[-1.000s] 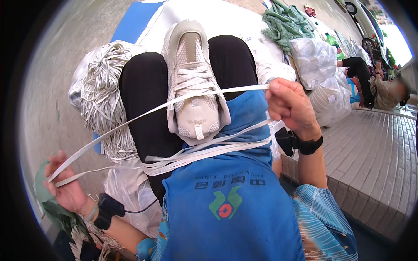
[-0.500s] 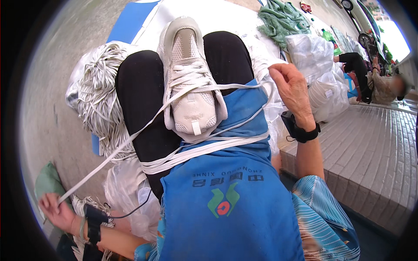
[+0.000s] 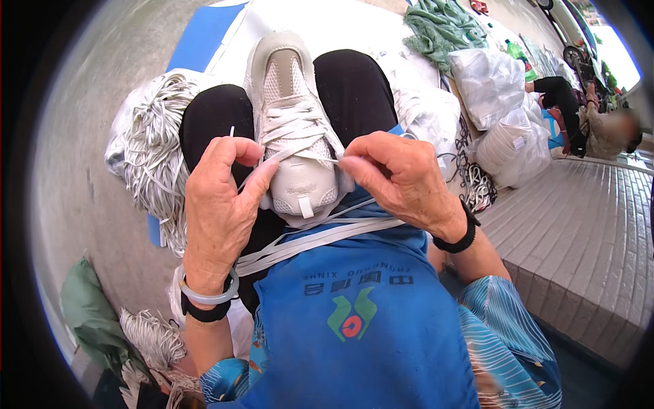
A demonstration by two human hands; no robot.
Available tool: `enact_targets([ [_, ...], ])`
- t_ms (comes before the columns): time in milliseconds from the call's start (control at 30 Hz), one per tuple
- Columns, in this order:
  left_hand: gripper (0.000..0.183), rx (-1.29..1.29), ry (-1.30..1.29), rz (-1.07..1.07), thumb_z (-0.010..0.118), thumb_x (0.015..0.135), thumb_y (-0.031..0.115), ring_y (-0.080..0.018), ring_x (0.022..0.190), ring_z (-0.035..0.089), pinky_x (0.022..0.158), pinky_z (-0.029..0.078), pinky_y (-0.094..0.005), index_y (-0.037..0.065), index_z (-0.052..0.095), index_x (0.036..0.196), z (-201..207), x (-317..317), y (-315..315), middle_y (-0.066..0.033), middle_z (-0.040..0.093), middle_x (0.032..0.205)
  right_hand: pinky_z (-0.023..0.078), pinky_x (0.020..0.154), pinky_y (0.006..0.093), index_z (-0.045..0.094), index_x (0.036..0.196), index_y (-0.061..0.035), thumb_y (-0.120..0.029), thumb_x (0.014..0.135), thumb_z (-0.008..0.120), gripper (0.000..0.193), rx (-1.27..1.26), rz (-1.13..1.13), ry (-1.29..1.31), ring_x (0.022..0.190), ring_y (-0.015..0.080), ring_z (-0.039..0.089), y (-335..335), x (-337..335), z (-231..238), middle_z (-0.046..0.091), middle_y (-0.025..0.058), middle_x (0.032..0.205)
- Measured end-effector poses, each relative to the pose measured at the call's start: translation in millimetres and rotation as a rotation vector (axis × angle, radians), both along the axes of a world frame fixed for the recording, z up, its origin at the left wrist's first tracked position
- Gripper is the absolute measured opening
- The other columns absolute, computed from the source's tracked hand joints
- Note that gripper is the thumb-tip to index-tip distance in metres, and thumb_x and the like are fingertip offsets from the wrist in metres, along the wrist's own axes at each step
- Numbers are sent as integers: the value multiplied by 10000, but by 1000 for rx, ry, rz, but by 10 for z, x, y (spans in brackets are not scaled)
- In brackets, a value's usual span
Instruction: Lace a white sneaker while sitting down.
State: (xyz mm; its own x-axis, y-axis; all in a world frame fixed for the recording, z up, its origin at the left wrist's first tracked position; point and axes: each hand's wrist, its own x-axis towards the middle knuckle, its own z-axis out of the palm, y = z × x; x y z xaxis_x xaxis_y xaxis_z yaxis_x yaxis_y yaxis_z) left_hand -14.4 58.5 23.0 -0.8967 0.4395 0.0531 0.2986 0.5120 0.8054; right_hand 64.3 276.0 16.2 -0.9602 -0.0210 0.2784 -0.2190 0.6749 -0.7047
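A pale off-white sneaker (image 3: 303, 178) lies across my black-trousered thighs, heel toward me and toe away. Its flat white shoelace (image 3: 294, 124) criscrosses over the tongue. At the shoe's left side my left hand (image 3: 221, 198) has thumb and fingers curled round one lace end, whose tip pokes up above the forefinger. My right hand (image 3: 409, 178) pinches the other lace end by the collar's right side. Several white laces (image 3: 320, 240) stretch across my lap over the blue apron (image 3: 368, 361), just below the heel.
A thick bundle of white laces (image 3: 155, 146) hangs to the left of my knees. Beyond lies a white sheet (image 3: 354, 24) with a green cloth (image 3: 443, 31). Clear plastic bags (image 3: 487, 88) stand at right, near a tiled step (image 3: 579, 225). Another person sits at far right.
My left hand has come from far lower left up to the shoe, and the long lace it stretched is no longer taut. My right hand has moved down and left to the collar.
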Motion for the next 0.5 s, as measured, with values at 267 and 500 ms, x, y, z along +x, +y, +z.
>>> enact_targets([
  [267,129,-97,83,-168,681,814,22,-242,715,583,650,464,-341,2,563,863,53,-15,-16,-100,553,792,437,494,278,655,873,-33,-79,782,754,142,32,52,15,540,157,566,47,-12,-39,590,60,668],
  [500,88,-94,-150,-156,641,837,14,-153,588,498,534,414,-282,12,583,902,175,-30,6,-63,537,713,470,534,313,648,866,-22,-49,806,706,88,75,97,55,608,227,605,96,7,-73,620,84,735],
])
